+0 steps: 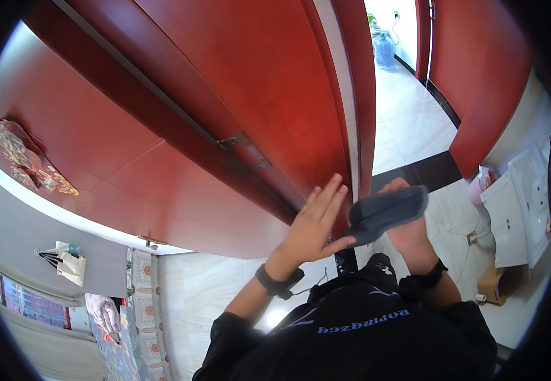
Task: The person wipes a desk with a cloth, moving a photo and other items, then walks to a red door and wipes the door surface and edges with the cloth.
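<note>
A folded dark grey cloth [385, 214] lies across my right hand [406, 233], covering most of its palm and fingers. Some fingertips show past the cloth's far edge. My left hand [311, 224] is flat, its thumb held apart and its tip at the cloth's near corner. Its other fingers extend over the lower part of a red wooden door [275, 85]; I cannot tell whether they touch it. A metal door handle [244, 150] sits further up the door, left of my hands. Both wrists wear dark bands.
At right, a white washbasin cabinet [506, 228] stands near a cardboard box [492, 285] and a pink bin [476, 191]. Beyond the doorway is a blue water bottle [385, 52]. A bed [123, 338] and a hanging bag [70, 266] are at left.
</note>
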### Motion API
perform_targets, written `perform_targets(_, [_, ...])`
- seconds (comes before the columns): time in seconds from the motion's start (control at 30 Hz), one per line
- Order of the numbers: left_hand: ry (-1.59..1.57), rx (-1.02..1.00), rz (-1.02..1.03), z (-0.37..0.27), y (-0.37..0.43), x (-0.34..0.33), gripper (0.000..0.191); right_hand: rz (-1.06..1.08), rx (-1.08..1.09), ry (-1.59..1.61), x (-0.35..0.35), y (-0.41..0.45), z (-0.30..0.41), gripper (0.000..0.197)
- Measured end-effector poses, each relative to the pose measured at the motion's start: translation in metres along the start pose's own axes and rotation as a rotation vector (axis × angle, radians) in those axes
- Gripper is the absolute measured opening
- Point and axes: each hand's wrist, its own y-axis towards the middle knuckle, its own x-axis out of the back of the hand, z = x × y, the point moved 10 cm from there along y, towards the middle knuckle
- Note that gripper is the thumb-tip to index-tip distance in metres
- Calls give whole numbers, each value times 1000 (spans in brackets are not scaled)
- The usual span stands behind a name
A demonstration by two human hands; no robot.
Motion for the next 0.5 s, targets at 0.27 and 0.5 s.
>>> perform_targets(0.27, [-557,410,-378,51,-9,3,22,133,31,-386,-68,38,-16,6])
perform_targets(0.5, [-416,481,-531,55,-21,28,17,-248,-173,-445,-6,42,-28,24])
